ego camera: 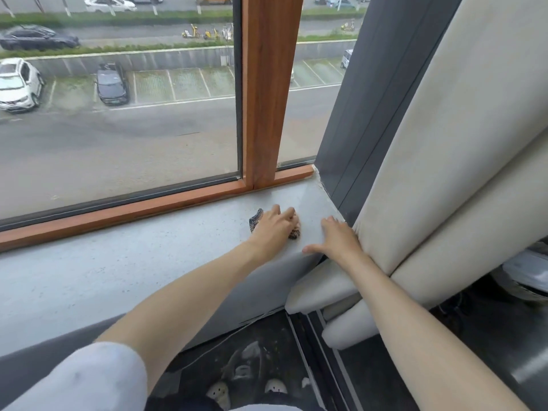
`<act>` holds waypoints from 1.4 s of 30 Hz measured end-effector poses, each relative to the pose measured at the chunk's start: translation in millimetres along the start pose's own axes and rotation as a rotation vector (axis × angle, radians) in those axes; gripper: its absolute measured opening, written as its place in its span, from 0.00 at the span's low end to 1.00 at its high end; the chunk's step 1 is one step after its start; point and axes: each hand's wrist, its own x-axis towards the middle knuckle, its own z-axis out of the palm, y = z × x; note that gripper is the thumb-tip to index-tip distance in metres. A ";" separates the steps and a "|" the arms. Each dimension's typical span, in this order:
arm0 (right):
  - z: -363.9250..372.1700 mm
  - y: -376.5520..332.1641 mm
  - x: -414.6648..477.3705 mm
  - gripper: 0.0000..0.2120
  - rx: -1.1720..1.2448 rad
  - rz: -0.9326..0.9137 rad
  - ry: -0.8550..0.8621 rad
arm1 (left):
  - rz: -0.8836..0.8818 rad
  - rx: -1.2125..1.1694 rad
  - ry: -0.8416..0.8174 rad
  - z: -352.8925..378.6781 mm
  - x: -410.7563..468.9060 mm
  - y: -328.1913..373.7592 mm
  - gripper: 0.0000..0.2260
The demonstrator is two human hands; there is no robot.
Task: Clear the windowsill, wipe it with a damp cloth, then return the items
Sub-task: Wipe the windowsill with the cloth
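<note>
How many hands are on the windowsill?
2. The left hand holds the cloth on the windowsill; the right hand rests flat beside it, against the curtain.

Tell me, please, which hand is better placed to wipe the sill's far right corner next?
Left, I'd say. The left hand holds the cloth on the windowsill, just short of that corner. The right hand lies flat at the sill's edge against the curtain and has no cloth.
</note>
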 end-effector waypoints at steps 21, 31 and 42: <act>10.0 12.6 -12.6 0.37 -0.041 -0.026 0.022 | 0.156 0.225 -0.091 0.1 3.9 16.8 0.15; 13.8 12.1 -26.1 0.38 -0.039 -0.061 0.045 | 0.236 0.089 -0.013 4.8 -32.1 7.1 0.17; 13.3 16.3 -38.4 0.39 -0.049 -0.077 0.039 | 0.143 0.061 -0.045 0.4 -56.4 -5.9 0.19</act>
